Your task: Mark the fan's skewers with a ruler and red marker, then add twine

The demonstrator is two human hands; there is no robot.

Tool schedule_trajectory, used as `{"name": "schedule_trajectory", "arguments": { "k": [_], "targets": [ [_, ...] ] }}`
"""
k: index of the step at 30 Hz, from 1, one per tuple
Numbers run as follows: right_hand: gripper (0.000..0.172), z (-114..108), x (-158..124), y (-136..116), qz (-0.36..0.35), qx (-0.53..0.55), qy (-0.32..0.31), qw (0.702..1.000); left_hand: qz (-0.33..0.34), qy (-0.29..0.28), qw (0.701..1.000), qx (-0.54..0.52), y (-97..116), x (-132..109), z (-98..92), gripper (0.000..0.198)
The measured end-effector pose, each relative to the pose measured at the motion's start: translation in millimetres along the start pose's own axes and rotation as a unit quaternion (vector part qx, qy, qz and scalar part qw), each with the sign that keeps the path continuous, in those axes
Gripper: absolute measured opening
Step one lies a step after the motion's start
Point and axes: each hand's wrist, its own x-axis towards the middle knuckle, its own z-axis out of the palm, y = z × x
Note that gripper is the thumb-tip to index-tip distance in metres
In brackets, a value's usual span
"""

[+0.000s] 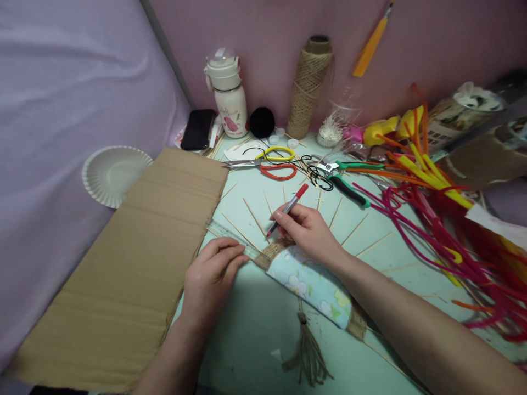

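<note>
My right hand (307,227) is closed around a grey marker pen (292,205) with a red end, its tip pointing down at the wooden sticks. My left hand (216,269) has its fingers pressed together on a clear ruler (229,232) along the leftmost sticks. Between the hands lies a half-round piece with blue floral fabric (313,291), bordered by woven jute twine (275,252). Thin wooden sticks (256,218) fan out from its curved edge. A brown twine tassel (307,351) hangs off the straight edge. My right wrist covers part of the piece.
Left lies a cardboard sheet (123,263) beside a paper plate (111,175). Behind are scissors (247,163), green-handled pliers (349,189), a bottle (230,104) and a twine cone (308,88). Coloured pipe cleaners (444,236) heap at right.
</note>
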Motion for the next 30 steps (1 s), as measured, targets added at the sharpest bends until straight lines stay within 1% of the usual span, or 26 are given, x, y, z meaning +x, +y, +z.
{"name": "schedule_trajectory", "arguments": {
  "k": [8, 13, 19, 22, 26, 30],
  "targets": [
    [0.032, -0.2, 0.5, 3.0, 0.001, -0.016, 0.003, 1.000, 0.025, 0.009, 1.000, -0.009, 1.8, 1.6, -2.3, 0.008],
    [0.033, -0.4, 0.6, 6.0, 0.000, -0.015, 0.002, 1.000, 0.024, 0.004, 1.000, -0.008, 2.9, 2.3, -1.8, 0.007],
    [0.029, 0.3, -1.3, 3.7, -0.008, -0.002, 0.001, 1.000, 0.020, -0.001, 1.000, -0.011, 1.8, 3.2, -0.5, 0.006],
    [0.024, 0.9, -3.3, 0.2, -0.021, 0.004, -0.016, 1.000, 0.017, -0.006, 1.000, -0.016, 0.8, 3.1, -0.1, 0.006],
    [0.021, 1.2, -5.6, -2.8, -0.059, -0.028, -0.062, 0.996, 0.012, -0.011, 1.000, -0.021, -1.0, 2.1, 0.1, 0.007],
    [0.017, 1.5, -5.7, -0.8, -0.054, -0.050, -0.072, 0.995, 0.004, -0.015, 0.999, -0.029, -2.3, 2.2, 0.6, 0.008]
  ]
}}
